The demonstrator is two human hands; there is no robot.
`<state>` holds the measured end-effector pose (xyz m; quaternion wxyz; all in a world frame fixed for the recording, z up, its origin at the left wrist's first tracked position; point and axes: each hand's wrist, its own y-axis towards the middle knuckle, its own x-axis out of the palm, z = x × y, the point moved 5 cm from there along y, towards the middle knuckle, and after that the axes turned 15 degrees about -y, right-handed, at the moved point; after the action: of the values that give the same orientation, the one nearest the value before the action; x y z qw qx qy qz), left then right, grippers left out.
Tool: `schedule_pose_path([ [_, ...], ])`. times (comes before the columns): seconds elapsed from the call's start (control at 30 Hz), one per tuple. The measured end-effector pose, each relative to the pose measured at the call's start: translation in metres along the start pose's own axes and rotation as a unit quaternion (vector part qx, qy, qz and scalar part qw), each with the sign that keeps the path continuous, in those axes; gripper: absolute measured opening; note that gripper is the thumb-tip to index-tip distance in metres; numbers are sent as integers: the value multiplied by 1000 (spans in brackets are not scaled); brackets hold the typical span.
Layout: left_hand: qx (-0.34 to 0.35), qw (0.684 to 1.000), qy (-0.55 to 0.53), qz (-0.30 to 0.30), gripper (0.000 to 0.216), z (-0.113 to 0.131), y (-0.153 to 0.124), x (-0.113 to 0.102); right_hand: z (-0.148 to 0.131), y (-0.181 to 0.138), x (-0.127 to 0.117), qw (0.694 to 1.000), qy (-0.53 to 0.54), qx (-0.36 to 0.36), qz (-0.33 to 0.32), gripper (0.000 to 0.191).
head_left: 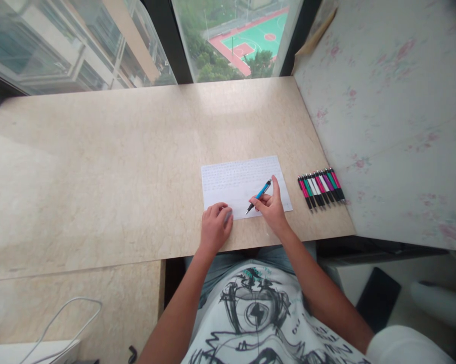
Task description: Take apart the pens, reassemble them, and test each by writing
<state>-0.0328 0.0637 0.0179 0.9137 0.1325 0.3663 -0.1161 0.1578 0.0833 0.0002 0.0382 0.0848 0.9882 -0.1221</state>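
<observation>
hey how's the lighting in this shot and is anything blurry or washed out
Head view: daylight from the window leaves a pale sheen on the marble-look countertop near the glass; head view: the handwriting on the paper sheet is too faint to read; head view: the lower-right edge looks soft, and the upper-right corner darkens.

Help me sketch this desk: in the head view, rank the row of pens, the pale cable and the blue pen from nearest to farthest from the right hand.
1. Blue pen: held in the right hand's fingers.
2. Row of pens: to its right, near the wall.
3. Pale cable: far off, lower left.
</observation>
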Motion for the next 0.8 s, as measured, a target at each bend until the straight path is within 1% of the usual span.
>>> schedule_pose_path([
  [0.07,0,1000,0,0,18,0,0,-1,3,1,-4,1000,-16,-2,0,116],
  [0.13,0,1000,-3,2,18,1,1,-1,5,2,-13,998,-65,-10,8,106],
  [0.2,0,1000,-7,6,18,0,1,-2,4,2,-28,988,-152,-22,33,81],
  [0.27,-1,1000,-10,9,18,-1,1,-2,0,1,-48,966,-245,-32,71,52],
  [0.33,-2,1000,-13,8,17,-2,2,-2,-5,-1,-69,938,-327,-45,106,38],
  [0.4,-2,1000,-19,9,17,-3,2,-2,-10,-4,-88,904,-401,-60,132,32],
  [0.5,1,1000,-24,13,16,-5,3,-2,-13,-8,-107,840,-515,-59,162,26],
  [0.57,2,1000,-23,13,16,-5,4,-3,-11,-9,-115,794,-580,-40,177,22],
  [0.63,4,1000,-23,12,16,-5,4,-3,-9,-11,-117,761,-623,-19,181,19],
  [0.7,7,1000,-23,12,16,-4,6,-4,-8,-11,-116,747,-641,-9,176,18],
  [0.8,12,1000,-22,11,15,-3,7,-4,-9,-13,-113,745,-645,-8,172,18],
])
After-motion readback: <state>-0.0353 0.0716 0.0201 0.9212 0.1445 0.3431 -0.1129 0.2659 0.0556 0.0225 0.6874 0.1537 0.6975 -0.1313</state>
